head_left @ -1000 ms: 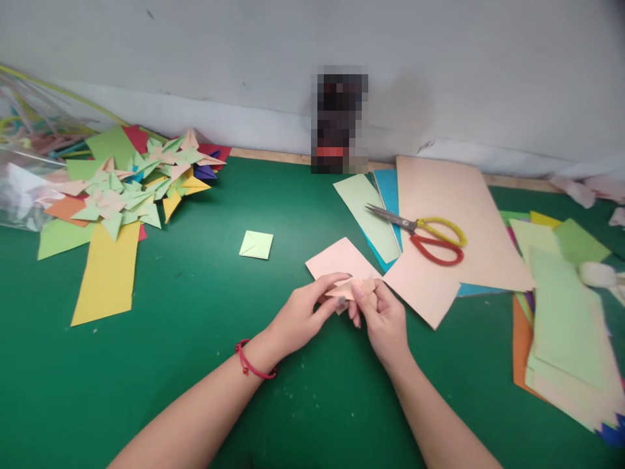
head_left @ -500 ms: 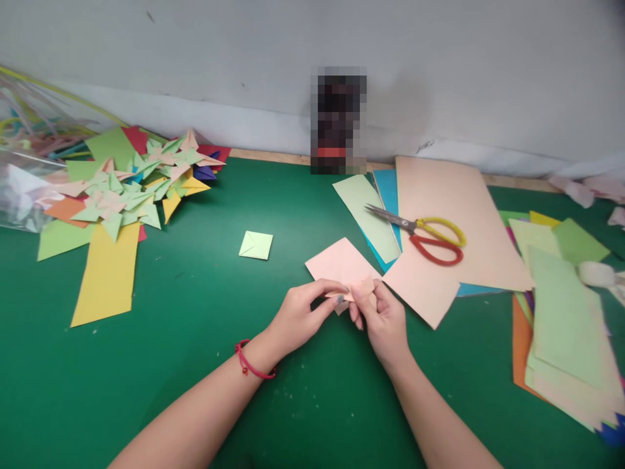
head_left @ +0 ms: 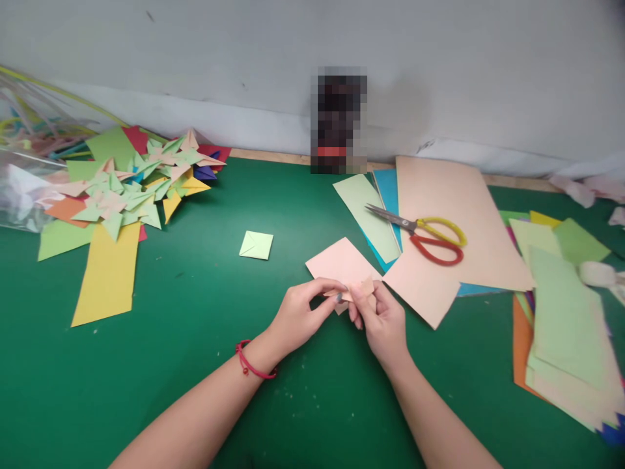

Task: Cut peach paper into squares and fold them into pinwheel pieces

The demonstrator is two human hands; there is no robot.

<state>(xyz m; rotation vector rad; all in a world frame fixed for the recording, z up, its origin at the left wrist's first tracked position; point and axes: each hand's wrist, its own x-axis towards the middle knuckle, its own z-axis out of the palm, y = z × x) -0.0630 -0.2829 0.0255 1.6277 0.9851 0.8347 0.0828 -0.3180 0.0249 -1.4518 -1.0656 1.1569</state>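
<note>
Between my two hands is a small folded piece of pink paper [head_left: 367,286], partly covered by the fingers. My left hand [head_left: 306,309] pinches its left end with thumb and index finger. My right hand [head_left: 383,319] grips its right side, the thumb pressed on top. Just beyond the hands lies a flat pink paper square [head_left: 342,257], with another pink sheet [head_left: 430,299] to its right. A small light-green folded square [head_left: 256,245] rests on the green table to the left of the hands.
Scissors [head_left: 415,228] with yellow and red handles lie on paper sheets at the right. Folded paper stars [head_left: 131,195] are heaped at the left beside a clear plastic bag [head_left: 24,189]. Loose coloured sheets [head_left: 566,326] and a white roll [head_left: 596,273] are at the far right.
Almost nothing differs. Both hands keep their hold on the folded pink paper, with only a very slight shift of the fingers.
</note>
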